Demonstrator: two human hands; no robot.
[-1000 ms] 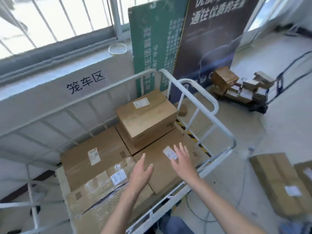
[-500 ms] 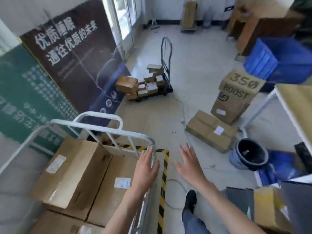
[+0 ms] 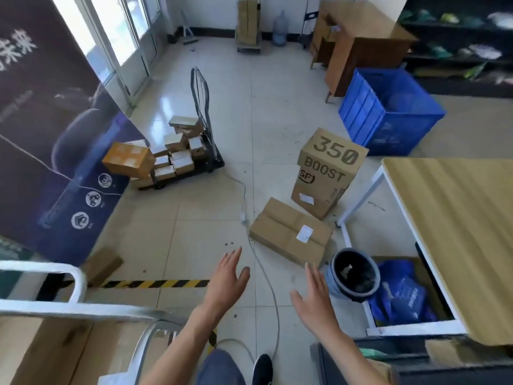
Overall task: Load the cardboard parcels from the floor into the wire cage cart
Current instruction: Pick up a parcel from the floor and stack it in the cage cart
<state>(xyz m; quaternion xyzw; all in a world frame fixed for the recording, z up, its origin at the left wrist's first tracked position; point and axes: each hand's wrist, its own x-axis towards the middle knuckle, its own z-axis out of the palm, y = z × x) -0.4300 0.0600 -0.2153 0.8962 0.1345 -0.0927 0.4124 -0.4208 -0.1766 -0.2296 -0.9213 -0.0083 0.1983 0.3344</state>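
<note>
A flat cardboard parcel (image 3: 290, 234) with a white label lies closed on the floor. Just behind it a taller box (image 3: 324, 173) printed "350 BOOST" stands upright. The white wire cage cart (image 3: 55, 309), lower left, holds brown parcels (image 3: 41, 354).

Pretty bright overall, daylight pouring through the tall glass doors (image 3: 130, 31) top left, which are blown out white. It leaves a glare patch on the pale glossy floor tiles (image 3: 168, 105) nearby. The dark shelving unit (image 3: 458, 51) top right sits dim and mushy. Shadows are soft. Fisheye bends the edges, and the white tubular metal cage rail (image 3: 69, 309) bottom left is smeared with blur.
</note>
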